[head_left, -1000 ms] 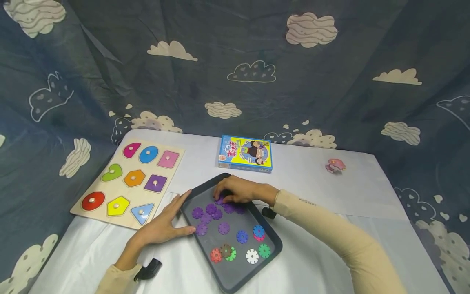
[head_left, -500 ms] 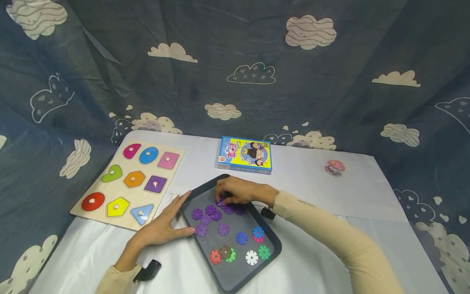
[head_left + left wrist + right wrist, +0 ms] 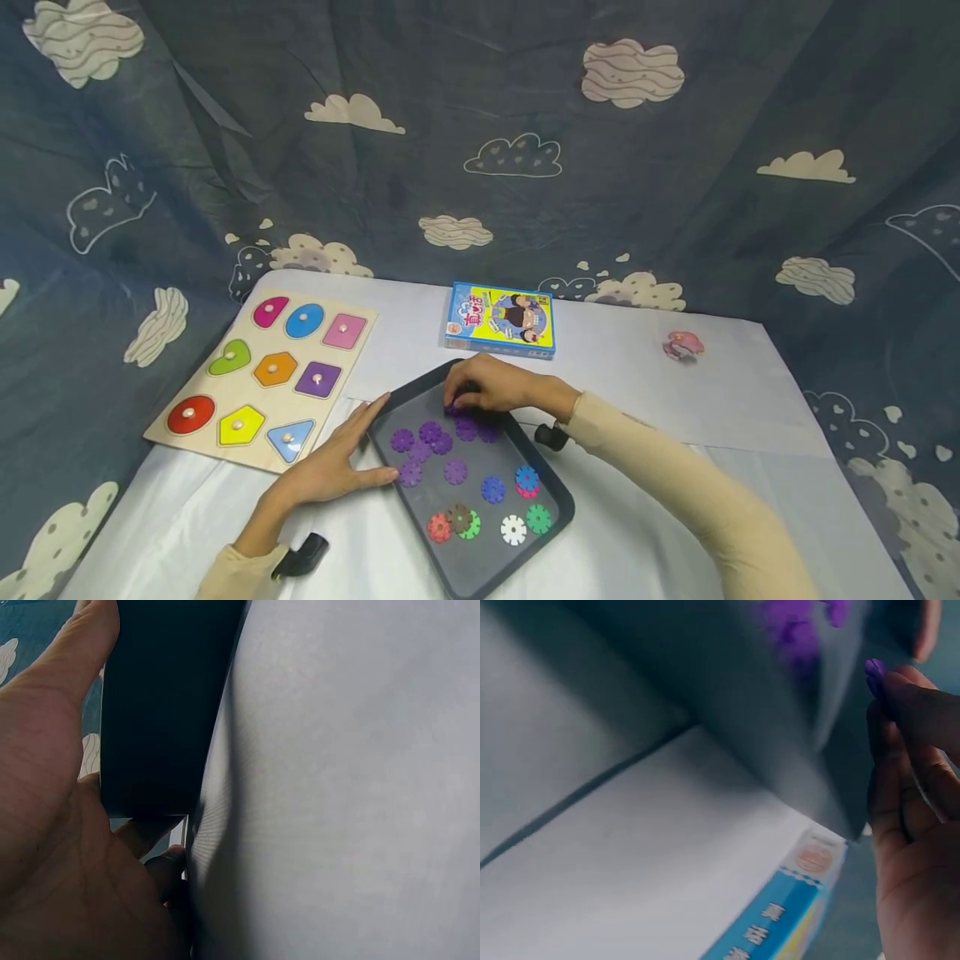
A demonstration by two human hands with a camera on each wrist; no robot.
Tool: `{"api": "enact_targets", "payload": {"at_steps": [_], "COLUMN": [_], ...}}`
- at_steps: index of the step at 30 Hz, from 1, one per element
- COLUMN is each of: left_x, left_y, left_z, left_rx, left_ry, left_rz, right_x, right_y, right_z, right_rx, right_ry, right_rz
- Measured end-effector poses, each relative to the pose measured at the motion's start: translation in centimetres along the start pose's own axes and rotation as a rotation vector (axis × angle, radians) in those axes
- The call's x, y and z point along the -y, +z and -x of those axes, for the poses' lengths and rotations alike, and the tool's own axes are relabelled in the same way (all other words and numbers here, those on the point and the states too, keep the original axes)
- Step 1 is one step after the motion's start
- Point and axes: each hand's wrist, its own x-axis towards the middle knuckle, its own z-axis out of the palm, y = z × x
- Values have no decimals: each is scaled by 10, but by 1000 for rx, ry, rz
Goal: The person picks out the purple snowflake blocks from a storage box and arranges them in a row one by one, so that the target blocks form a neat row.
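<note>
In the head view a dark grey tray (image 3: 480,575) bears several notched plastic discs, with a loose group of purple discs (image 3: 431,432) in its far half. My right hand (image 3: 495,383) is over the tray's far end. It pinches a purple disc (image 3: 876,676) between thumb and fingertips, shown raised on edge in the right wrist view. My left hand (image 3: 330,462) rests against the tray's left side, thumb and fingers spread and fairly straight. In the left wrist view its palm (image 3: 45,825) lies beside the tray's dark side wall (image 3: 161,712).
Nearer discs include a white one (image 3: 513,530), a green one (image 3: 538,518), a red one (image 3: 439,527) and a blue one (image 3: 492,489). A wooden shape puzzle (image 3: 262,333) lies left. Behind the tray are a blue-yellow box (image 3: 500,321) and a small pink toy (image 3: 683,345).
My right hand has risen slightly and shifted a little right, lifting the purple disc from the group. My left hand and the tray stay put; the head view has tilted slightly.
</note>
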Motion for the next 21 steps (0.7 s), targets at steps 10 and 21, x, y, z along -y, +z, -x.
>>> {"api": "enact_targets", "payload": {"at_steps": [10, 21], "left_x": [0, -4], "left_y": [2, 2], "left_z": [0, 2], "left_rx": [-10, -14], "left_ry": [8, 18], "left_rz": [-1, -11], "right_x": [0, -26], "right_y": [-15, -13], "right_z": [27, 67], "right_rx": [-171, -349], "right_ry": [49, 253], "right_rz": [-110, -254]}}
